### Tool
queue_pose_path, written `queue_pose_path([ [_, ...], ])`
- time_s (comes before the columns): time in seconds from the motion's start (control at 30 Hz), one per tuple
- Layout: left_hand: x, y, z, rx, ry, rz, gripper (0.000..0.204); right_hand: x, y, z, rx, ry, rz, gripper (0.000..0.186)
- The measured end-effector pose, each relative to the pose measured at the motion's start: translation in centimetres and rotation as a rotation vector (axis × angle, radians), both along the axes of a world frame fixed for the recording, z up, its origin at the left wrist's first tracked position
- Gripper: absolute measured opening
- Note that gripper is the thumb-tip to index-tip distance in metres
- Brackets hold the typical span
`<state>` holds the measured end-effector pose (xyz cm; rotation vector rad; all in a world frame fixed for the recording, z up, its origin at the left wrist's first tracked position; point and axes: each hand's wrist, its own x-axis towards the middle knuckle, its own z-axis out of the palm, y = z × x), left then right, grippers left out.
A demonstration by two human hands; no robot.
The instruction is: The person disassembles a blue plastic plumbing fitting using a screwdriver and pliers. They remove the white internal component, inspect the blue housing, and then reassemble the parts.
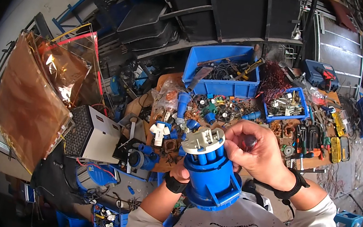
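Note:
A large blue cylindrical plug-like housing [211, 180] with a side bracket is held up in front of my chest. A pale round contact plate [204, 142] with small metal terminals caps its upper end. My left hand [180, 172] grips the housing from behind, most of its fingers hidden by it. Close to the plate's right edge, my right hand [263, 152] is closed around a tool with a dark rounded handle [249, 143]. That handle is seen nearly end-on, so its shaft and tip cannot be made out.
Behind my hands a cluttered workbench carries a big blue bin [221, 89] of cables and tools. A smaller blue tray [285, 118] holds metal parts. Several hand tools [312, 139] lie to the right. A white pipe fitting [159, 131] and a white box [102, 136] are at left.

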<state>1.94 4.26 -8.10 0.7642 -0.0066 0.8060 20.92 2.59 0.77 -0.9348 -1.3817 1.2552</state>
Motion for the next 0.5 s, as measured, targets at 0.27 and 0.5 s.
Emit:
queue_pose_path([
  [0.27, -1.6, 0.7, 1.1, 0.06, 0.339, 0.351, 0.111, 0.1, 0.5, 1.3, 0.216, -0.287, -0.144, 0.017],
  [0.5, 0.0, 0.1, 0.9, 0.129, 0.441, 0.649, 0.114, -0.1, 1.1, 1.1, 0.484, -0.495, -0.159, 0.02],
])
